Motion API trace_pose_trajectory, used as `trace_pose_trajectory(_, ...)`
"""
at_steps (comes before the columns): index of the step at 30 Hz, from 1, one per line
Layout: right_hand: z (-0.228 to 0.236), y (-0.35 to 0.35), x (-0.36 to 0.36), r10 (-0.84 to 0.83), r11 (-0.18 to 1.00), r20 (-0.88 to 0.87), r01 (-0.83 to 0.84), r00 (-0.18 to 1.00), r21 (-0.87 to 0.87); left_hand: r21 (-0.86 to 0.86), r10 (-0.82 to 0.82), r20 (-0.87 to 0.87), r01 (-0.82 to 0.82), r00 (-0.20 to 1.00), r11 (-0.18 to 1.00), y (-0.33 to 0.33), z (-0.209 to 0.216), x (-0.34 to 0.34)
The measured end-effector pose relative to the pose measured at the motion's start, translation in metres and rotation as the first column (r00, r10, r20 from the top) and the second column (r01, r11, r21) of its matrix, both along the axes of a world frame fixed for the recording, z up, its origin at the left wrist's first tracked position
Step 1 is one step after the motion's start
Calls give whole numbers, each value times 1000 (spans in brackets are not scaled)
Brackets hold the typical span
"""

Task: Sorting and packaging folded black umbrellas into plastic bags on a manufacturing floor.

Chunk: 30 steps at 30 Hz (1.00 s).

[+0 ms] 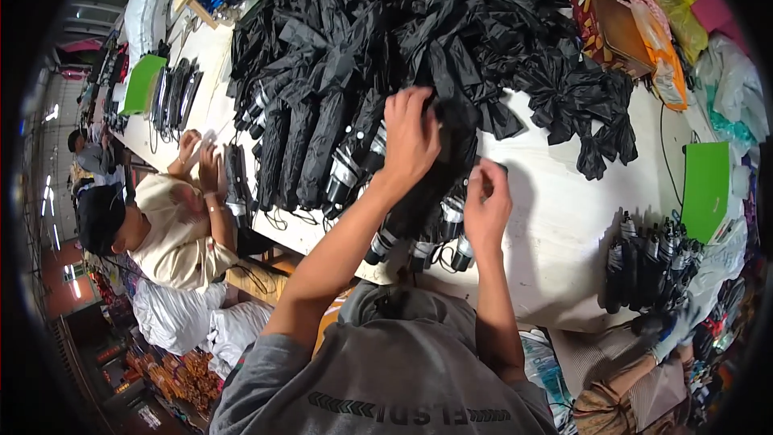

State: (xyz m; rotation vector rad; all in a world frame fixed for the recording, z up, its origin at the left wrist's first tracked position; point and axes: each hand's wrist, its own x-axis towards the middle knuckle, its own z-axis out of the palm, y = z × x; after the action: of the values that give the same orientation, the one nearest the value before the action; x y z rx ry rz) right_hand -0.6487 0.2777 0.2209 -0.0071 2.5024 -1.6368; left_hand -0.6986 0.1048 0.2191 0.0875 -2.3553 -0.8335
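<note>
Head view shows the left hand (411, 138) closed on a folded black fabric umbrella (439, 185); its long axis runs down toward the person. Right hand (487, 203) pinches just beside it, lower.

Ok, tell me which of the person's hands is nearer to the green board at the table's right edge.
Right. The right hand is at the near end of the folded black umbrellas, with open tabletop between it and the green board. The left hand rests on the umbrella pile, farther left.
</note>
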Motion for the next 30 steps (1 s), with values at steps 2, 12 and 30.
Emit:
trace_pose_trajectory(2, -13, -11, -24, -98, 995, -115, 100, 988, 9, 190, -70, 84, 53, 994, 980, -1, 8, 35)
trace_pose_trajectory(12, -86, -47, -111, 143, 933, -188, -69, 972, 352, 538, -184, 283, 3, 942, 843, 7, 22, 134)
trace_pose_trajectory(30, 79, -8, 78, 90, 920, 220, 4, 971, -393, 951, -392, 308, -277, 867, 134, 9, 85, 153)
